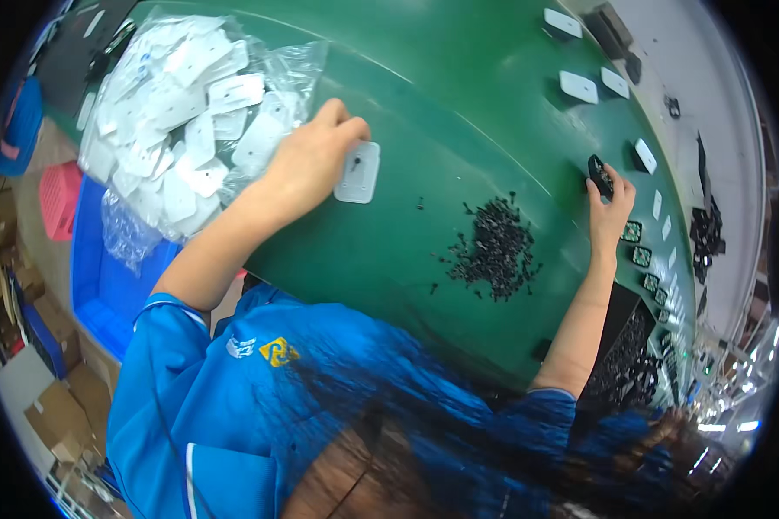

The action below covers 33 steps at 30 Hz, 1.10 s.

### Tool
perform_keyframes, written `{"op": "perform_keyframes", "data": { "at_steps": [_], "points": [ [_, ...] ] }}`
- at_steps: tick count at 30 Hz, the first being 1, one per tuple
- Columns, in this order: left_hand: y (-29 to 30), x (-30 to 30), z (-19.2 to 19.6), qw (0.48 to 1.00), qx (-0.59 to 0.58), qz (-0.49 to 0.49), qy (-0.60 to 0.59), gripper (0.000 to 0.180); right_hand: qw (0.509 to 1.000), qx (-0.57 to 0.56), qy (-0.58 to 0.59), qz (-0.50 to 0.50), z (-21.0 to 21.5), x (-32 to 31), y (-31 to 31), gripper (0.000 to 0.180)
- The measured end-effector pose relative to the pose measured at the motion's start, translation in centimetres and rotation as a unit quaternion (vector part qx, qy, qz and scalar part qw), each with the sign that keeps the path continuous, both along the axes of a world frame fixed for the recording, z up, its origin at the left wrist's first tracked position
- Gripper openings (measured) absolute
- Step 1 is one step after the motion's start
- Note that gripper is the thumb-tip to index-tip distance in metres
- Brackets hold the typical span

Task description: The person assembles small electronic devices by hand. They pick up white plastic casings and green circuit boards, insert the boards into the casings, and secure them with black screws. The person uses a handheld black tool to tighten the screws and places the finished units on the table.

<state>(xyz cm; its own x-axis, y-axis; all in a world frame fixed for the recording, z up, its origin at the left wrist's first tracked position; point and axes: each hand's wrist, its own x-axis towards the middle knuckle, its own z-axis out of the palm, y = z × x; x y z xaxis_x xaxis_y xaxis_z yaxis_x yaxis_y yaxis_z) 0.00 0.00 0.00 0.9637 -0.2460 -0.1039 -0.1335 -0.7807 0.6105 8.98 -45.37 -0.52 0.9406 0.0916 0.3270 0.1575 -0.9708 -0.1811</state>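
My left hand [318, 147] is closed, its fingertips at the upper edge of a white plastic cover [359, 177] with rounded corners. A small dark spot shows near the middle of that cover. Beside this hand, a heap of similar white covers [201, 112] spills from a clear plastic bag [299, 69]. Out to the right, my right hand [613, 201] pinches a small black housing [599, 176], tilted on edge, with what looks like a circuit board inside. Between my hands lies a pile of small black parts [496, 251], too small to name, on the green tabletop [389, 233].
White-topped units [578, 87] stand along the far right. Green circuit boards in black housings [641, 257] form a row below my right hand, near a black box of dark parts [619, 342]. A blue bin [104, 298] and pink basket [58, 201] sit left of the table.
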Motion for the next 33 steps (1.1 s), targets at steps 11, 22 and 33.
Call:
{"op": "perform_keyframes", "data": {
  "at_steps": [11,22,33],
  "points": [
    [-1.9,-4.3,-0.8,0.979,0.028,0.050,-0.197,0.065,0.909,0.261,0.298,0.126,3.4,-4.7,20.3,0.028],
    [0.1,0.1,-3.4,0.953,-0.177,-0.167,-0.180,0.060,0.968,0.123,0.127,0.178,3.1,-6.6,20.1,0.041],
    [2.8,-1.5,-2.0,0.956,-0.212,-0.073,-0.190,0.052,0.934,0.151,0.123,0.299,3.7,-7.1,25.7,0.039]
  ]
}}
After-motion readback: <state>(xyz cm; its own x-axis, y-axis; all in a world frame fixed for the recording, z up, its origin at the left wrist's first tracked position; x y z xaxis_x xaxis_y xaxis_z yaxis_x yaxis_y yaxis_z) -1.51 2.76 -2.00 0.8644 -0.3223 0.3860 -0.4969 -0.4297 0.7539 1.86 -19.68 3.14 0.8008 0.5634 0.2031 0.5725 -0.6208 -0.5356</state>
